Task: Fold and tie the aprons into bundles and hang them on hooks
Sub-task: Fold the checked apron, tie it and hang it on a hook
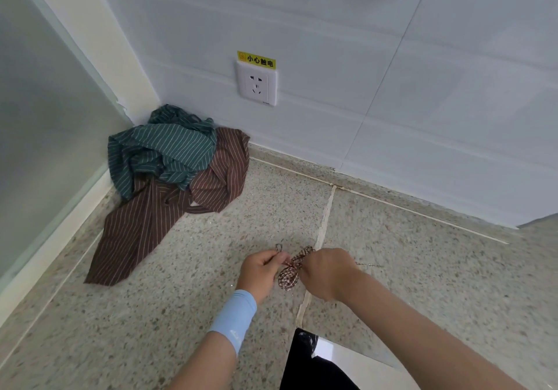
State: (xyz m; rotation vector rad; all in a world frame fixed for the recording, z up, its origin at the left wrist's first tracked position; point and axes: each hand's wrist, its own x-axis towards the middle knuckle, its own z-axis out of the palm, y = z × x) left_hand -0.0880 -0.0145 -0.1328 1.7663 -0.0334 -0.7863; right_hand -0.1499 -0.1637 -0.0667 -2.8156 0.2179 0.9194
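tying | checked bundle (288,279) sitting between both hands, axis running 1-to-7 o'clock | left hand (262,270) pinching strap (278,248) at 9 | right hand (327,271) clamping its top at 3

- The green apron (163,148) is dark teal green with thin white stripes.
- The brown apron (145,223) is reddish brown with thin pale stripes.
- The checked bundle (289,278) has a small brown-and-white check.
- The wrist sleeve (234,318) is light blue with a small white mark.
- The counter (181,314) is beige-grey stone speckled with brown and dark flecks, and its seams are cream.
- The wall tiles (332,27) are plain white.
- The socket (256,83) is white.
- The sticker (256,59) is yellow with black characters.
- The garment (302,368) at the bottom edge is black.
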